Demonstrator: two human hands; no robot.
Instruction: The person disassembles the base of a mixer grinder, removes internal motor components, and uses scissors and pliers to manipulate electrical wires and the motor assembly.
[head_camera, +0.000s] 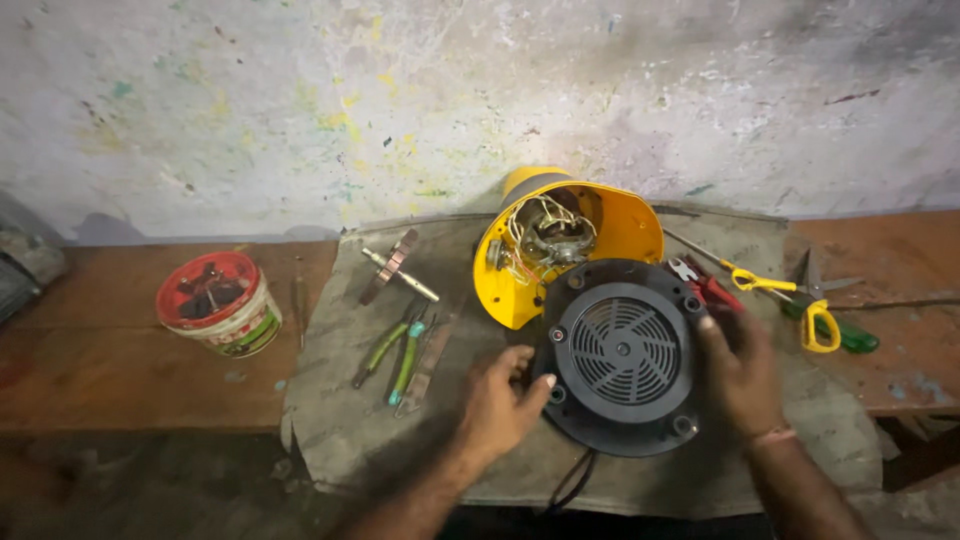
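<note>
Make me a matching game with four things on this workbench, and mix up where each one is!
Things:
1. black vented base plate
2. yellow motor housing
3. red-rimmed tub
4. green-handled pliers

Places:
A. far out to the left, on the bare wooden bench
B. lying flat on the grey mat, left of the left hand
C. held between both hands, right hand on its right edge
D. tipped on its side by the wall, wires and motor showing

Pairs: 1-C, 2-D, 3-A, 4-B
</note>
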